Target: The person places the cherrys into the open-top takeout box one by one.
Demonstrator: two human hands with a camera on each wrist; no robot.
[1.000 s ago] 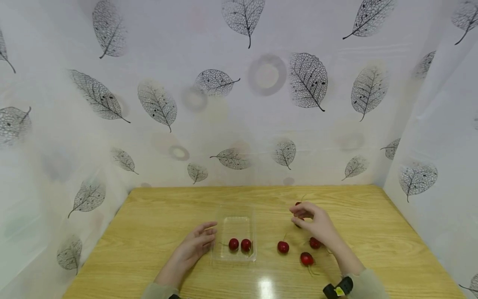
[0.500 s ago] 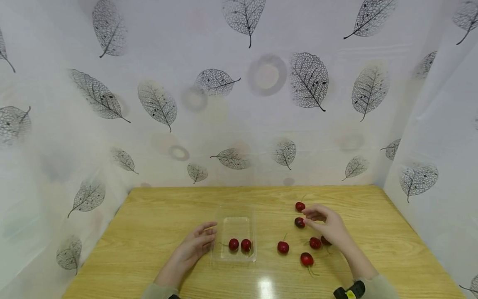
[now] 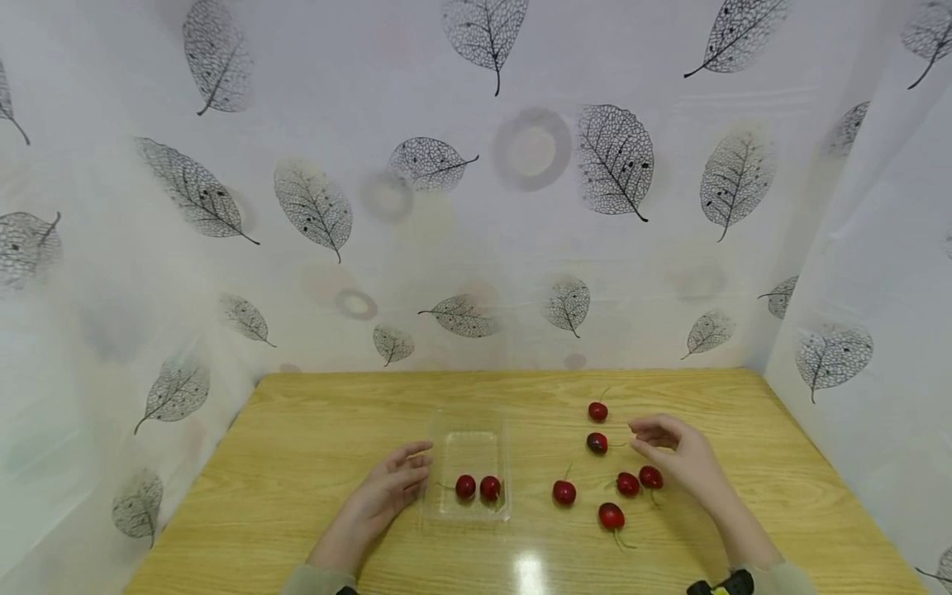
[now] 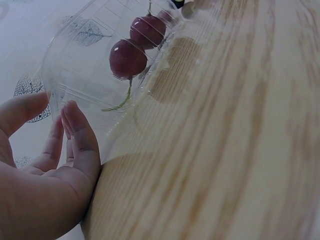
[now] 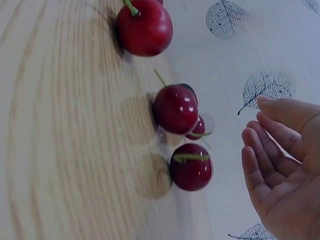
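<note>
A clear plastic container [image 3: 470, 450] holds two dark red cherries [image 3: 465, 487], both near its front side. My left hand [image 3: 387, 489] is at the container's left side, fingers extended and loosely bent, the fingertips at its wall in the left wrist view. Over the table's right part hovers my right hand [image 3: 683, 454], fingers loosely bent and nothing between them. Just left of it lies a cherry [image 3: 597, 443] with its stem pointing toward the hand. Another cherry [image 3: 650, 477] is below the fingers, beside a second one [image 3: 628, 483].
More loose cherries lie on the wooden table [image 3: 320, 438]: one at the back [image 3: 598, 411], one nearer the container [image 3: 564, 492], one toward the front [image 3: 611, 516]. A pale leaf-patterned sheet [image 3: 476, 248] stands behind the table and along its sides.
My right hand has moved right and slightly nearer, away from the back cherries, uncovering them and the cherry beneath the wrist. The left hand and the container have stayed put.
</note>
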